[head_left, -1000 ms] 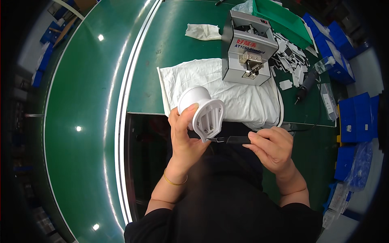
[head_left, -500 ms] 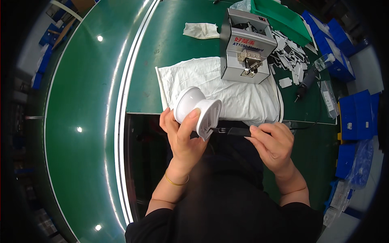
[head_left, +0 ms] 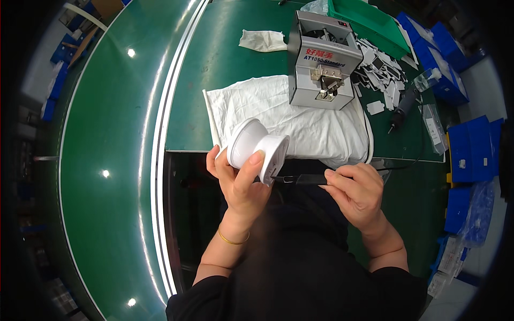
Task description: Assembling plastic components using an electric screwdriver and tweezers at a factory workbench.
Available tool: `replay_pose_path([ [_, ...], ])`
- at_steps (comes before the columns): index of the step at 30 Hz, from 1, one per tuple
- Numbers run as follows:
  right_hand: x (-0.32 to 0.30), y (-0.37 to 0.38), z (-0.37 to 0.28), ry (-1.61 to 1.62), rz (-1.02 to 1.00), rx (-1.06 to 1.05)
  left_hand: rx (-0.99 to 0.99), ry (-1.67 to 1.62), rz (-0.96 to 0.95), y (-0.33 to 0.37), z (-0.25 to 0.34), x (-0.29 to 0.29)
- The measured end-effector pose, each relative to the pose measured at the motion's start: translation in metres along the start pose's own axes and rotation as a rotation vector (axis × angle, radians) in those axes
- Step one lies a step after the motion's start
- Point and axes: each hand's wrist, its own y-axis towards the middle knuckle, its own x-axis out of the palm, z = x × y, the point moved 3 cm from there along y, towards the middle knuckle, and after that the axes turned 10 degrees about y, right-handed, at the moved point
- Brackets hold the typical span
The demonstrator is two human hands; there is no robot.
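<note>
My left hand (head_left: 243, 187) grips a glossy white plastic housing (head_left: 249, 143), shaped like a spool with a narrow waist and two flared ends. The thumb presses on its side, and the recessed end face is turned to the right. In my right hand (head_left: 356, 190) is a pair of slim black tweezers (head_left: 310, 180), pinched between thumb and fingers near the rear end. Their tips reach the lower part of the recessed face; what they touch inside is too small to make out. Both hands are raised in front of the table's near edge.
A white cloth (head_left: 251, 99) covers the near table edge, with a grey screw-feeder machine (head_left: 321, 61) on its far part. Right of that lie white pieces (head_left: 383, 69), an electric screwdriver (head_left: 404, 109) and a green tray (head_left: 369, 24). Blue bins (head_left: 471, 155) stand at far right; a green conveyor belt (head_left: 112, 144) runs left.
The housing has turned slightly, so its recessed face shows less. My right hand and the tweezers have shifted a little left and down, tips still at the face.
</note>
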Motion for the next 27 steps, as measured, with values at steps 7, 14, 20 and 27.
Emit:
replay_pose_path([
  [7,0.0,0.0,-0.001,-0.02,0.025,0.019,0.021,0.028,-0.098,-0.007,-0.003,-0.002],
  [14,0.0,0.001,-0.003,-0.034,0.054,0.037,0.037,0.119,-0.05,-0.005,-0.004,-0.002],
  [20,-0.01,0.0,0.004,-0.095,0.092,0.06,-0.085,0.118,-0.146,-0.011,-0.009,0.001],
  [27,-0.011,-0.006,0.003,0.038,0.091,0.07,-0.536,-0.783,-0.163,-0.014,-0.008,0.005],
])
